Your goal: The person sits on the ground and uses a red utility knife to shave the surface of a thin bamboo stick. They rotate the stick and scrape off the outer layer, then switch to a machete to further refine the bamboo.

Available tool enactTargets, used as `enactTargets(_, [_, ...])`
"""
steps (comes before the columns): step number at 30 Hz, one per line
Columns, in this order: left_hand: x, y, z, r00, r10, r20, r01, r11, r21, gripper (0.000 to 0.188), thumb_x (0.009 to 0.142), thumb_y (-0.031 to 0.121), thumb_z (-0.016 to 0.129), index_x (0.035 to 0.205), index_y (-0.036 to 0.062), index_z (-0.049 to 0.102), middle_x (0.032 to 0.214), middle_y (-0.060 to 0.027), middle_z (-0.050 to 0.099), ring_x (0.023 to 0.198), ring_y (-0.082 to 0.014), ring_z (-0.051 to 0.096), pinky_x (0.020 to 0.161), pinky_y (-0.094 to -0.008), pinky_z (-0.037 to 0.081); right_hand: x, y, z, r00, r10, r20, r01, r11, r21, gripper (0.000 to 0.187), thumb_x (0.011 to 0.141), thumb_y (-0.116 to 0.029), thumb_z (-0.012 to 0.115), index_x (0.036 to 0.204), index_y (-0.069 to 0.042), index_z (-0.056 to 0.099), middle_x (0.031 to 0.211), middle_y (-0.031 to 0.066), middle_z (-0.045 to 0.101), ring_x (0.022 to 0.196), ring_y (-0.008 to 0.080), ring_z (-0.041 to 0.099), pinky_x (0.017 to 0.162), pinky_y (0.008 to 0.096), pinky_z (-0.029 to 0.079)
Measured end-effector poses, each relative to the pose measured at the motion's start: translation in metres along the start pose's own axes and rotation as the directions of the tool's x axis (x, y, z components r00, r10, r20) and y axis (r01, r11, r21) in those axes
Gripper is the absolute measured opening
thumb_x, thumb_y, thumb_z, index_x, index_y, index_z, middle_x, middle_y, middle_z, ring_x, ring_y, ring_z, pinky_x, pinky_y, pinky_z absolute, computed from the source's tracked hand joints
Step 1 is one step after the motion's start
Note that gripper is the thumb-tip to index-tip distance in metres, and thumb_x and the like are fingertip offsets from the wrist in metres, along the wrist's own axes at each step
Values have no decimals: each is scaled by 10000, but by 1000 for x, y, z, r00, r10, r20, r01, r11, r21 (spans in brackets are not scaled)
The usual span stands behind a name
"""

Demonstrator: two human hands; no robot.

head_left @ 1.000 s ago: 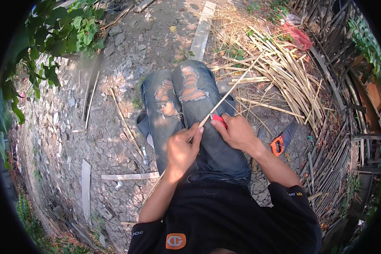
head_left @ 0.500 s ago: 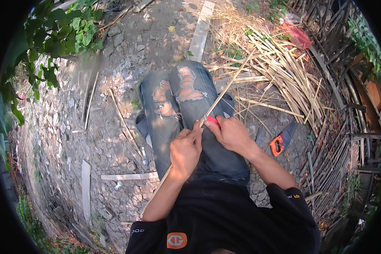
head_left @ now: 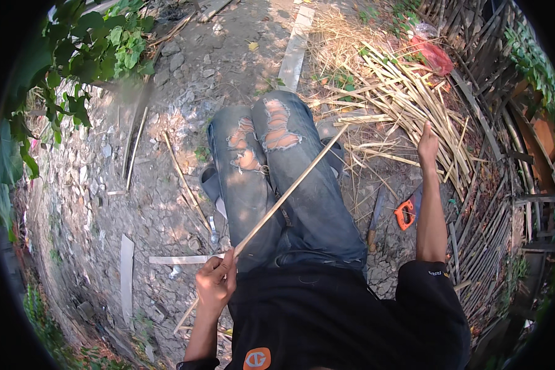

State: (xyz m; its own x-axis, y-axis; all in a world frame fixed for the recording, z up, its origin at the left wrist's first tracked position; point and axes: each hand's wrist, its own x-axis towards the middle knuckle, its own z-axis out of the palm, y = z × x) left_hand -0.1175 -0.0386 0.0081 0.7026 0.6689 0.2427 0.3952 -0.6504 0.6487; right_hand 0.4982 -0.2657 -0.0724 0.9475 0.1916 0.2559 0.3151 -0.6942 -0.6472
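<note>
My left hand (head_left: 216, 280) is closed around the lower part of a long, thin bamboo strip (head_left: 290, 190). The strip slants up to the right across my jeans, and its lower end sticks out below the hand. My right hand (head_left: 428, 148) is held out to the right, over the edge of a pile of bamboo strips (head_left: 407, 92). It looks closed, thumb side up, and whatever it holds is hidden. A knife with a wooden handle (head_left: 372, 237) lies on the ground beside my right leg. Next to it is a saw with an orange handle (head_left: 405, 214).
A pale board (head_left: 296, 49) lies ahead of my knees. To the left are flat strips (head_left: 126, 277) and a thin stick (head_left: 185, 179) on stony soil. A red bag (head_left: 431, 55) is beyond the pile. Stacked sticks (head_left: 487, 246) line the right; leaves (head_left: 74, 55) hang upper left.
My hands have moved apart. The left slid down and left with the strip, whose far end came nearer. My right hand left the strip and swung out right; its red tool no longer shows.
</note>
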Motion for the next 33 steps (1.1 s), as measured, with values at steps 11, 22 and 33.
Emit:
enactTargets(11, [88,44,61,993,-86,85,106,958,-268,269,980,101,712,1222,-10,754,723,-179,659,565,-262,624,565,-372,481,-84,-143,-11,945,-223,239,90,880,467,541,1100,-434,540,745,-27,513,619,-11,405,540,121,360,509,330,281])
enactTargets(22, [118,68,100,965,-179,190,225,940,-258,290,987,127,705,1235,-21,735,783,-244,684,659,-350,705,615,-416,521,-219,-238,-8,531,-462,710,527,836,151,508,1043,-448,592,890,24,698,648,230,670,626,454,682,604,530,547])
enactTargets(33, [89,43,63,966,-110,235,162,963,-214,274,984,100,706,1224,-30,738,740,-213,660,601,-333,652,595,-419,501,-223,-227,9,597,-493,633,519,839,165,531,1043,-466,616,833,21,651,608,256,631,613,480,663,590,564,529])
